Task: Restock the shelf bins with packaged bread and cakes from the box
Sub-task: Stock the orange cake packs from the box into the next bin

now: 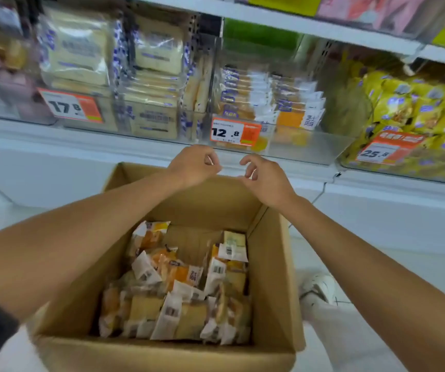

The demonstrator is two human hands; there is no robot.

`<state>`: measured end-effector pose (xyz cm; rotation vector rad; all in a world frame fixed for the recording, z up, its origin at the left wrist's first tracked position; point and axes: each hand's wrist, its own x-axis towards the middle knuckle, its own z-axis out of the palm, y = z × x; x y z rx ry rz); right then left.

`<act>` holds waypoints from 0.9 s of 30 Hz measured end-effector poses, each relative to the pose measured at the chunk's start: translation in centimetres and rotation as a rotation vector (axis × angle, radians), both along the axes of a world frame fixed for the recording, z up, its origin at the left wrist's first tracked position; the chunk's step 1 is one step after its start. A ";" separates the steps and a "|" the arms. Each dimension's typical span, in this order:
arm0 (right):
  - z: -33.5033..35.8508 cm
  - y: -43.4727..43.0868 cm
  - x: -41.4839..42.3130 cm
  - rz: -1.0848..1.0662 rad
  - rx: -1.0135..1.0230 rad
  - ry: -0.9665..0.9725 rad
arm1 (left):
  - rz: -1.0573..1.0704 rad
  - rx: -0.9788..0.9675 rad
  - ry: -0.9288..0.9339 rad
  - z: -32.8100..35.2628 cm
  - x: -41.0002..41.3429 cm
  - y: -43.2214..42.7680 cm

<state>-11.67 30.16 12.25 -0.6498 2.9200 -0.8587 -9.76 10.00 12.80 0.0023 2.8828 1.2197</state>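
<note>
An open cardboard box point(269, 264) stands on the floor below me, its bottom covered with several small packaged cakes point(178, 285) in clear and orange wrappers. My left hand point(193, 165) and my right hand point(265, 178) hover side by side over the box's far edge, just below the shelf. Both hold nothing, with fingers loosely curled and apart. Straight above them is a clear shelf bin point(310, 146) with a 12.8 price tag, holding stacked cakes point(264, 103) of the same orange kind.
Left of that bin, a bin with a 17.8 tag point(71, 106) holds pale sliced bread packs point(149, 84). To the right, a bin of yellow packets point(414, 108) carries a 25.8 tag. A white shelf ledge point(82, 140) runs across. A white shoe point(320, 288) rests right of the box.
</note>
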 end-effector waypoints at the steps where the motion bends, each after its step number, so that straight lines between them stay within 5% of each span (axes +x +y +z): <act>1: -1.9 -0.5 1.0 0.008 0.035 -0.073 | 0.015 -0.003 -0.068 -2.0 1.2 -1.0; 7: -14.4 -2.5 4.4 0.002 0.199 -0.509 | 0.126 0.037 -0.304 -13.0 6.1 -5.7; 13: -24.0 -6.3 6.3 0.008 0.147 -0.939 | 0.309 0.161 -0.481 -21.0 9.8 -8.2; 20: -30.6 -9.5 6.9 0.168 0.267 -0.934 | 0.372 0.187 -0.615 -23.0 12.0 -10.0; 27: -24.7 -8.8 4.1 0.210 0.158 -0.912 | 0.344 0.355 -0.616 -22.0 10.7 -8.9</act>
